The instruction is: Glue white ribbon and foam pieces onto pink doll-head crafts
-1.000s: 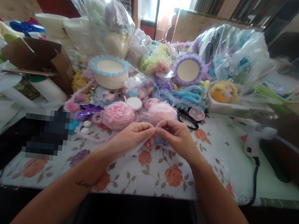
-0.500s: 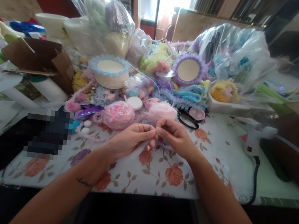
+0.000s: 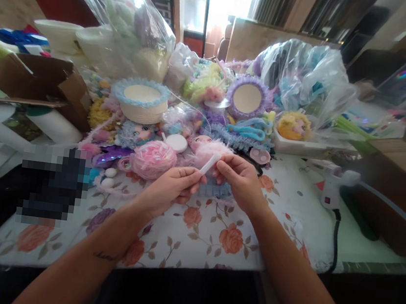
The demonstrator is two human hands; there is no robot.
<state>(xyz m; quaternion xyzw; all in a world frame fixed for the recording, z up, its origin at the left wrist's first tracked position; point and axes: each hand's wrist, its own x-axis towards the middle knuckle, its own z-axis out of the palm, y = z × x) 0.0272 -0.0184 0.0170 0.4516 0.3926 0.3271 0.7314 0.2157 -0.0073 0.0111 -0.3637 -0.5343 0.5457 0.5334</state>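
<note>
My left hand and my right hand meet over the flowered tablecloth, both pinched on a small white strip that sticks up between the fingertips. A piece of blue lace trim lies on the cloth just under my right hand. Behind the hands sit a pink fluffy ball, a pink furry toy and black scissors.
A white glue gun with a black cord rests at the right. Lace-trimmed round boxes, plastic bags of craft stuff, a cardboard box and a pixelated dark patch crowd the back and left.
The white strip now shows, raised between the fingertips. Both hands have shifted slightly up and left, and the camera has tilted a little.
</note>
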